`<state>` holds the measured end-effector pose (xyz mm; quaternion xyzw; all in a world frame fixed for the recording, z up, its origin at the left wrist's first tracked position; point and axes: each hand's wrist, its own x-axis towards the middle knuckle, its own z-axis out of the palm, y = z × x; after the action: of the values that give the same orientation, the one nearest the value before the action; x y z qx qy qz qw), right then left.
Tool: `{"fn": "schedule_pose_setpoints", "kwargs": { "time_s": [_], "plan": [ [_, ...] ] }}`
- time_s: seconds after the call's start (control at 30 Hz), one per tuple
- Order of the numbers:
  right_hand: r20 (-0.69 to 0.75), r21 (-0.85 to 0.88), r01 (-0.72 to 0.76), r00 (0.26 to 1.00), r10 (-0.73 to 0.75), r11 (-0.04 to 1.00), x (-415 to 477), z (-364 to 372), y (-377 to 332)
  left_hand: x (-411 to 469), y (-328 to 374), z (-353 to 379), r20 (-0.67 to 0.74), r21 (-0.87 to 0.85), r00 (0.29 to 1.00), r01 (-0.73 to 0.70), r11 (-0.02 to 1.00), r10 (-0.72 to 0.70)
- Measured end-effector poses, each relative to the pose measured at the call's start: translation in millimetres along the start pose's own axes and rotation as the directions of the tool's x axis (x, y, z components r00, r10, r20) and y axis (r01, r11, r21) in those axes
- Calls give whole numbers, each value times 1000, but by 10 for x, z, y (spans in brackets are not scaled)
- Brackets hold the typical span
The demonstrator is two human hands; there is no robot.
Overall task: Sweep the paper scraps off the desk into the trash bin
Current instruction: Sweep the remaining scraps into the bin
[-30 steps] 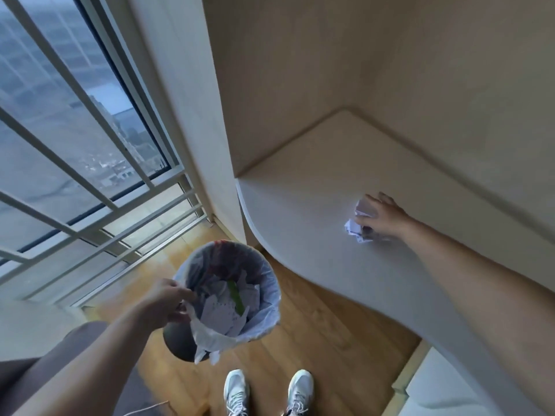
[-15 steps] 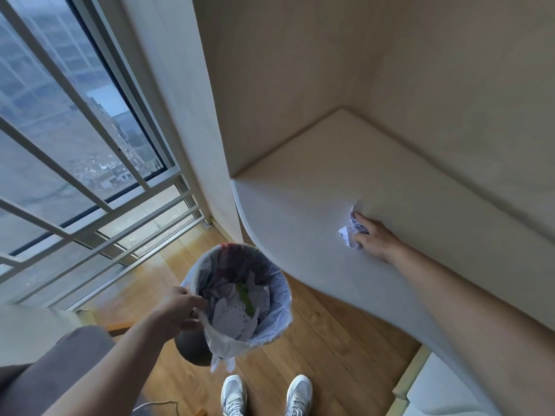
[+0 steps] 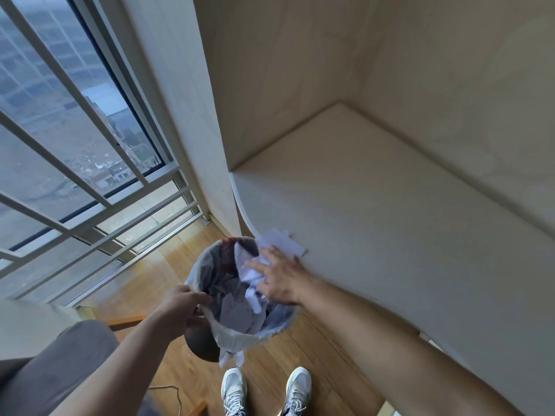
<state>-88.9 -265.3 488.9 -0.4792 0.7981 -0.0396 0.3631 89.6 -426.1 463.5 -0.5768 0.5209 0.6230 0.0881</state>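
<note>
My left hand (image 3: pixel 180 307) grips the near rim of a dark trash bin (image 3: pixel 210 259) lined with a pale plastic bag, held up against the desk's curved front edge. White paper scraps (image 3: pixel 237 313) lie inside it. My right hand (image 3: pixel 279 277) hovers over the bin's mouth with its fingers spread. Crumpled white paper (image 3: pixel 250 273) sits just under those fingers, over the bin. A flat white sheet (image 3: pixel 283 244) lies on the pale desk (image 3: pixel 375 220) at the edge, partly overhanging the bin.
The desk sits in a wood-panelled alcove (image 3: pixel 300 70). A tall window with white railings (image 3: pixel 75 175) fills the left. Below is wood flooring (image 3: pixel 315 355), with my white shoes (image 3: pixel 264 391). A grey seat (image 3: pixel 69 361) and a thin cable (image 3: pixel 168 391) lie lower left.
My right hand swept the crumpled paper from mid-desk leftward to the edge and over the bin, fingers now spread. My left hand raised the bin closer to the desk edge.
</note>
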Motion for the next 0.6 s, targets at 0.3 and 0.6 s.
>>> {"fn": "schedule_pose_setpoints", "kwargs": {
  "time_s": [0.3,0.6],
  "plan": [
    [-5,347,29,1000,-29,938,-136,340,-126,-70,-125,-97,44,10,998,-55,998,54],
    [-144,449,-143,963,229,882,-358,527,357,-102,-242,-45,125,-2,991,-55,998,55]
  ]
}}
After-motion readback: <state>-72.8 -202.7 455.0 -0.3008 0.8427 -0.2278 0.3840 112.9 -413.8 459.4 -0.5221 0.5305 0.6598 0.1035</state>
